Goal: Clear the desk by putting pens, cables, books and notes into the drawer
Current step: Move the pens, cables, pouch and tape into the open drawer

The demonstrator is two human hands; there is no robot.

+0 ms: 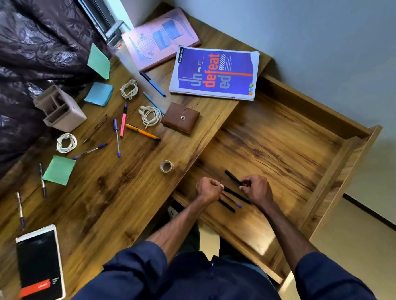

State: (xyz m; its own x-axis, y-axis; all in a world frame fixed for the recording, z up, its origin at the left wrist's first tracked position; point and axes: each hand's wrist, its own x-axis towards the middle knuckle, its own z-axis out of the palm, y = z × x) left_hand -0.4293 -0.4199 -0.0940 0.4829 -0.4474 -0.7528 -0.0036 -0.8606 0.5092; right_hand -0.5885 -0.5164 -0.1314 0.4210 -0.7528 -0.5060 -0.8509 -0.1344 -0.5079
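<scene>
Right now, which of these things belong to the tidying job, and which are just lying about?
For the job: drawer, black pens in the left hand and right hand, orange pen, white cables, blue book, pink book, sticky notes, black notepad.
Just lying about: brown wallet, tape roll, pen holder.

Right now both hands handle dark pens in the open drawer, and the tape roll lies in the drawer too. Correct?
No. The head view shows the tape roll on the desk, near its edge, outside the drawer. The left hand and right hand do handle dark pens in the open drawer.
</scene>
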